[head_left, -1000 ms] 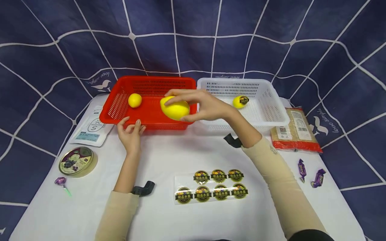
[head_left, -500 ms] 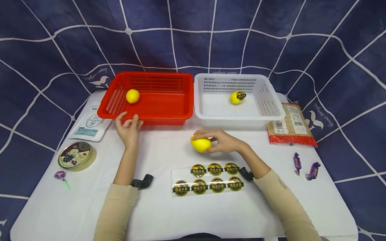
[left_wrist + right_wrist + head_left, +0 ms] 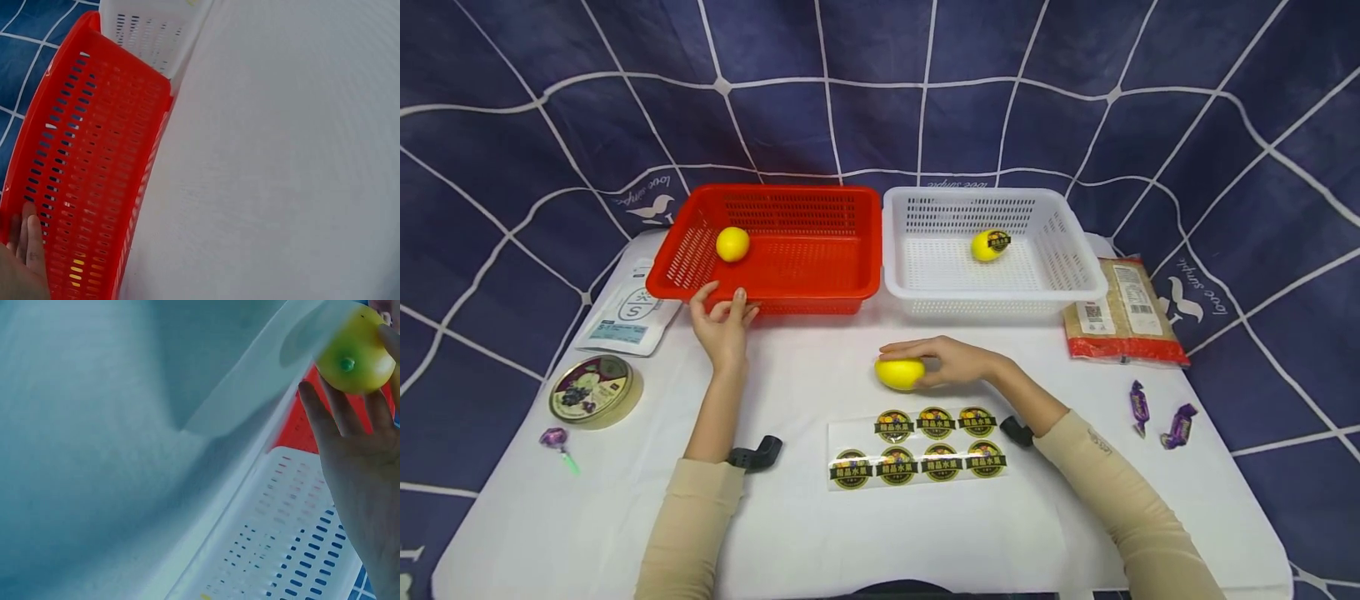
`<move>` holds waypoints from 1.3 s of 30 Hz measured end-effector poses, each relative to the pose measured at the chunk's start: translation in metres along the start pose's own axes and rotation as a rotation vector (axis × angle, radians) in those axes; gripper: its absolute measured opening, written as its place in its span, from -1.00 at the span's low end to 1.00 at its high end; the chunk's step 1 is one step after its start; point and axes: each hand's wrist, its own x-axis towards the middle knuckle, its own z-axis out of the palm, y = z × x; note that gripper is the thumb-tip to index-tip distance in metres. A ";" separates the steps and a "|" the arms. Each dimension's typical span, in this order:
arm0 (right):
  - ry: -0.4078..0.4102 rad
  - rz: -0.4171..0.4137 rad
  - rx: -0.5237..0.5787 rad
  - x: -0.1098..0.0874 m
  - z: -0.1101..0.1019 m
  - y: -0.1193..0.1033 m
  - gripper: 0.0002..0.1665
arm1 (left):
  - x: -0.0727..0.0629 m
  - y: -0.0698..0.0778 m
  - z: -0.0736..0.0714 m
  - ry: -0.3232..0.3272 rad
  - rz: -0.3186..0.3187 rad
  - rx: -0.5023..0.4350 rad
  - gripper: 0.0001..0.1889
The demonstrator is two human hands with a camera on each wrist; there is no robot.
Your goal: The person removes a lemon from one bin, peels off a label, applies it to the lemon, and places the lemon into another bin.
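Note:
A yellow lemon (image 3: 900, 374) is by the middle of the white table, below the gap between two baskets. My right hand (image 3: 951, 361) grips it, fingers over the top and thumb at the near side. In the right wrist view the lemon (image 3: 357, 355) shows its stem end among the fingers. My left hand (image 3: 722, 327) holds the front rim of a red basket (image 3: 812, 292); its fingers (image 3: 34, 244) lie against the wall in the left wrist view. Another yellow fruit (image 3: 732, 244) is inside that basket. A sheet of round stickers (image 3: 852, 422) lies in front of the right hand.
A white basket (image 3: 992, 294), right of the red one, holds a yellow fruit (image 3: 985, 247) bearing a sticker. At left are a white pouch (image 3: 632, 312), a round tin (image 3: 593, 390) and a lollipop (image 3: 554, 437). At right lie a grain bag (image 3: 1126, 312) and wrapped candies (image 3: 1139, 408).
My right hand has carried the lemon from over the red basket down and right to the table near the sticker sheet. The left hand has stayed at the red rim.

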 end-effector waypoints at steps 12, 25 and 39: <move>0.284 0.022 -0.008 -0.029 -0.011 -0.051 -0.41 | -0.031 0.011 -0.016 -0.147 0.036 0.537 -0.49; 0.373 0.089 -0.005 -0.051 0.025 -0.041 -0.56 | -0.091 -0.024 -0.018 -1.300 0.130 0.919 -0.49; 0.352 0.103 -0.011 -0.035 0.052 -0.046 -0.67 | -0.101 -0.034 -0.017 -1.264 0.002 0.689 -0.63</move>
